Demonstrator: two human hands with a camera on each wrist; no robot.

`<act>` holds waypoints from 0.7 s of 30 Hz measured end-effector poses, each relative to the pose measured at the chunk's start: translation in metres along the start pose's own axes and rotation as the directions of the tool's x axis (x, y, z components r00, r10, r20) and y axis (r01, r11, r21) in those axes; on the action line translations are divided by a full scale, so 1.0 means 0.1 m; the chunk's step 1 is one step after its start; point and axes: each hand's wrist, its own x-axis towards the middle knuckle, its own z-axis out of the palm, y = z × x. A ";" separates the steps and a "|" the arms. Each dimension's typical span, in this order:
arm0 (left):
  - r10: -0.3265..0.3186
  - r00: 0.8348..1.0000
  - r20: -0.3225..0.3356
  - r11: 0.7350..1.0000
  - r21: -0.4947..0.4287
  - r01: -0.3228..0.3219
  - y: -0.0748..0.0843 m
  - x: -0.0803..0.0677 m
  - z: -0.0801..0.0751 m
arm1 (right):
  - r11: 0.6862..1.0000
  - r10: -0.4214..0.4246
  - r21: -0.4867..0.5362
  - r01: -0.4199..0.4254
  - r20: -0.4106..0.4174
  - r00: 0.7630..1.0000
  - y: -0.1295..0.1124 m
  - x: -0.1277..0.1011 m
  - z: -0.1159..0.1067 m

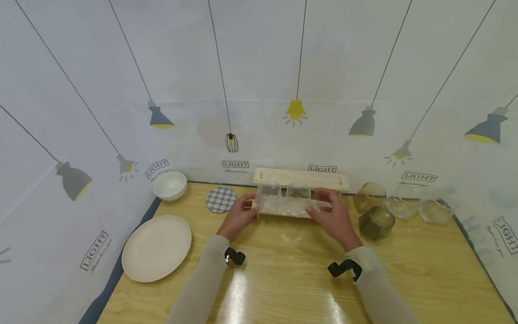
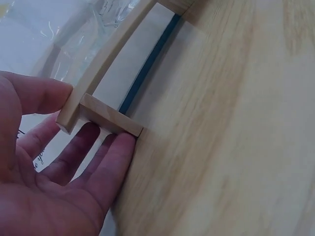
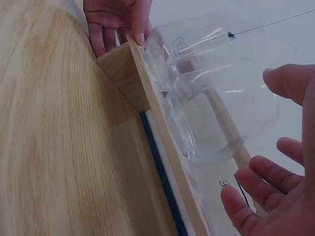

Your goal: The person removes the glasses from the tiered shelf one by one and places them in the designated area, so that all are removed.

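Observation:
A wooden stand (image 1: 299,175) is at the back of the table, with two clear glasses on its front slat (image 2: 107,59). The left glass (image 1: 269,198) and the right glass (image 1: 298,201) are side by side. At the stand's left end, my left hand (image 1: 240,218) pinches the slat between thumb and fingers, its fingertips beneath beside the short leg (image 2: 110,117). My right hand (image 1: 335,220) is just right of the right glass. In the right wrist view its thumb and fingers (image 3: 266,182) are spread, with a gap to the glass (image 3: 224,115).
Right of the stand are an amber glass (image 1: 369,198), a dark grey faceted glass (image 1: 376,224) and two clear glasses, one (image 1: 402,207) beside the other (image 1: 437,210). At left are a white bowl (image 1: 170,186), a checked round coaster (image 1: 221,200) and a cream plate (image 1: 157,248). A printed sheet hangs behind.

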 end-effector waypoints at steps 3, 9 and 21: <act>-0.003 1.000 -0.020 1.000 -0.002 0.003 -0.01 0.00 0.01 | 1.000 0.009 0.005 -0.009 0.024 1.000 -0.02 0.04 0.09; -0.009 0.997 -0.074 1.000 0.013 0.010 0.01 -0.02 0.03 | 0.999 0.031 0.008 -0.032 0.056 0.998 -0.03 0.10 0.21; 0.042 0.990 -0.135 0.996 0.082 -0.031 0.00 0.02 0.11 | 0.999 0.039 -0.011 -0.039 0.060 0.997 0.04 0.11 0.26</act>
